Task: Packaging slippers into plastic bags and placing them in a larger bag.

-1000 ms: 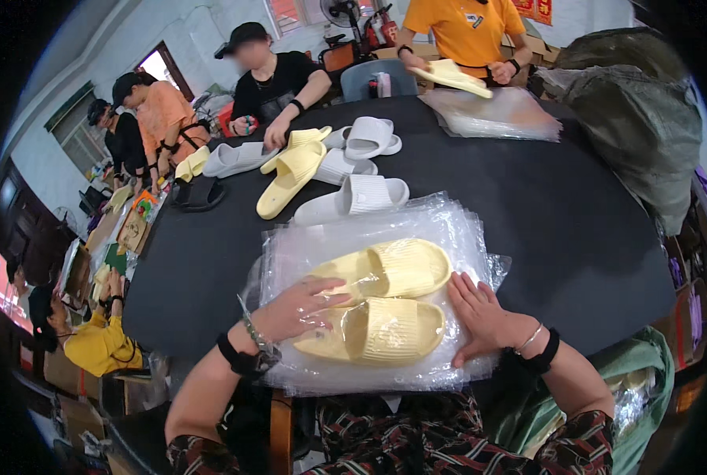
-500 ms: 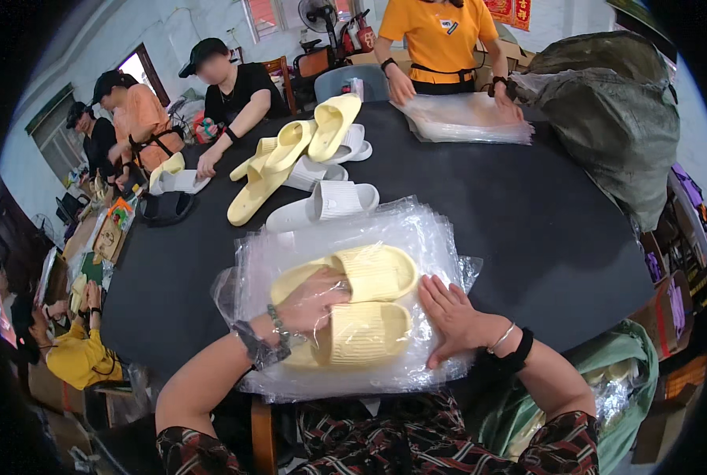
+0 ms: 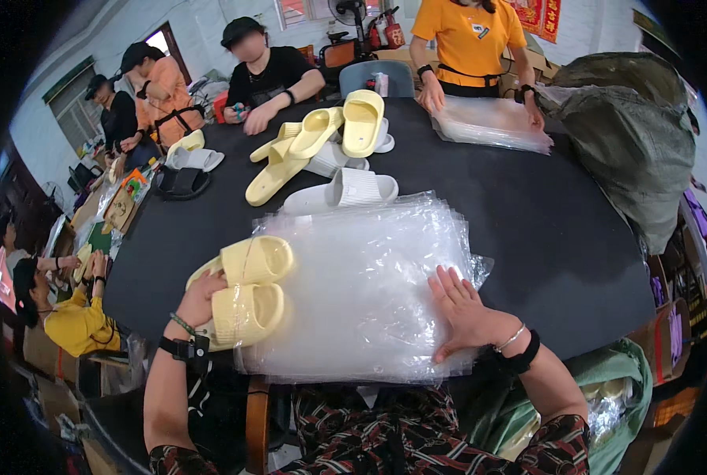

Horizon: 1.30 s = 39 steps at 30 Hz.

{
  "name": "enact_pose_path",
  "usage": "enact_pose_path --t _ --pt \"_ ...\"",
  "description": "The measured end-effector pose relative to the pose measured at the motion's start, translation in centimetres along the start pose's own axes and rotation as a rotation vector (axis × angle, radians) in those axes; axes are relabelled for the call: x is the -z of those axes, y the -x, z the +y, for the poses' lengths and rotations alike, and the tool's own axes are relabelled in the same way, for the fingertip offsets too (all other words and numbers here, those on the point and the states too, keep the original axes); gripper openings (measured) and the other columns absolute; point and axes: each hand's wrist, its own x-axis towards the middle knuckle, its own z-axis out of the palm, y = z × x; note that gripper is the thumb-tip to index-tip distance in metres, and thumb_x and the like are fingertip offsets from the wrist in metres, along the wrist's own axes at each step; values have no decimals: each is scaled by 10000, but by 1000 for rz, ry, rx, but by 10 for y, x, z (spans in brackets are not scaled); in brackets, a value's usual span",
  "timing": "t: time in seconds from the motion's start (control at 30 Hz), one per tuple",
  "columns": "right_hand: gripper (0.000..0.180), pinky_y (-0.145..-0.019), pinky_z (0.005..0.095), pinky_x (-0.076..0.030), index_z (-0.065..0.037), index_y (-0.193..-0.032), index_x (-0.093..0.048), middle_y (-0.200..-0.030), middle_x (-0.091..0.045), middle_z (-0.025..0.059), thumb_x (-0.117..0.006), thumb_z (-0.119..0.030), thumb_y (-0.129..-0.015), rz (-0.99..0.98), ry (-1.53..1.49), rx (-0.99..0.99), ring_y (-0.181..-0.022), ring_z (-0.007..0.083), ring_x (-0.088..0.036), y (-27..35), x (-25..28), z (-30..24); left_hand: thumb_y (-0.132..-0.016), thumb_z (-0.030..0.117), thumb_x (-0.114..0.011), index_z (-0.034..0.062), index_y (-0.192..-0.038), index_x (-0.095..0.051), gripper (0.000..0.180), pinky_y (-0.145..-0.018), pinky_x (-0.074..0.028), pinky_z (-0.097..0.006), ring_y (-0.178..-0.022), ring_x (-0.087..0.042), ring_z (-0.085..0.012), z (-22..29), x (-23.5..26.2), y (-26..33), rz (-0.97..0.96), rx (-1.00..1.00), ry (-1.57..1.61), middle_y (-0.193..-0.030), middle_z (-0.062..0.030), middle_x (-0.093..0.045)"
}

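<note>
Left hand [image 3: 199, 301] grips two pale-yellow ridged slippers [image 3: 246, 289]; right hand [image 3: 464, 313] lies flat on clear bags [image 3: 369, 277].

The person's forearms are bare up to the hands. Just behind the left hand [image 3: 199, 297] the wrist carries a thin green beaded bracelet [image 3: 181, 323] and, below it, a black strap band with a buckle [image 3: 183, 348]. Behind the right hand [image 3: 464, 309] sit a slim silver bangle [image 3: 511, 339] and a wide black band [image 3: 523, 358]. Below the hands, the clothing is dark with a red, white and yellow check pattern [image 3: 369, 435].
</note>
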Motion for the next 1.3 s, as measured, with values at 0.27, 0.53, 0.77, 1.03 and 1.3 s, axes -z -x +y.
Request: enact_pose_path --t 0.27,0.53,0.77,1.03,1.3 --pt "1253 -1154 630 -156 -28 -1556 -136 -1612 -58 269 -684 -739 -683 174 -51 254 -1488 478 -35 18 0 -66 -846 106 -683 -14 -997 -704 194 -669 -526 -327 -763 -720 -263 -24 79 60 468 232 -23 -829 -181 -713" --pt "1076 -1137 632 -189 -16 -1522 -248 -1591 -200 255 -559 -736 -786 271 165 204 -1480 441 -167 7 -47 -85 -751 200 -763 16 -888 -668 249 -725 -511 -389 -826 -649 -374 152 68 -13 613 -107 -258 -857 -183 -670" --pt "1073 -1136 607 -202 41 -1438 -357 -1460 -385 226 -601 -743 -748 278 187 184 -1389 424 -318 3 -52 -87 -759 217 -708 35 -775 -655 190 -714 -501 -464 -780 -635 -385 213 -102 -105 292 -228 3 -772 -189 -651" --pt "1133 -1152 608 -156 50 -1477 -320 -1527 -335 254 -614 -758 -739 266 194 82 -1459 402 -250 5 -60 -89 -729 54 -633 2 -846 -628 129 -745 -542 -444 -886 -644 -356 197 -156 -122 206 -107 -153 -906 -183 -671" --pt "1145 -1168 609 -115 38 -1504 -271 -1589 -226 246 -628 -741 -744 259 147 116 -1496 403 -152 5 -52 -90 -729 70 -639 26 -813 -634 96 -745 -525 -502 -855 -641 -421 81 -96 -72 422 267 -206 -853 -212 -667"
